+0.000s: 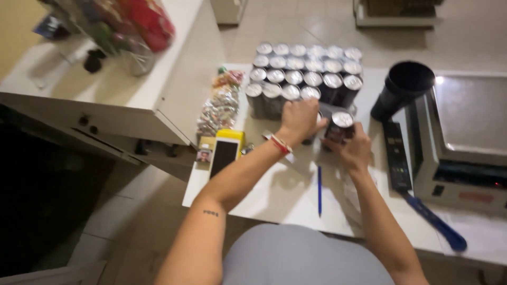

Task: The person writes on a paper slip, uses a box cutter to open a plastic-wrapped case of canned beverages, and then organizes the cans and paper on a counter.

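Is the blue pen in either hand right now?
No, the blue pen lies on the white table between the forearms, apart from both hands.

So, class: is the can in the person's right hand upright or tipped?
Upright: the can shows its silver top facing up, gripped by the right hand.

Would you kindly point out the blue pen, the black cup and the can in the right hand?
blue pen (319,190), head view, mid-shaft.
black cup (400,95), head view, outer wall.
can (342,120), head view, silver top.
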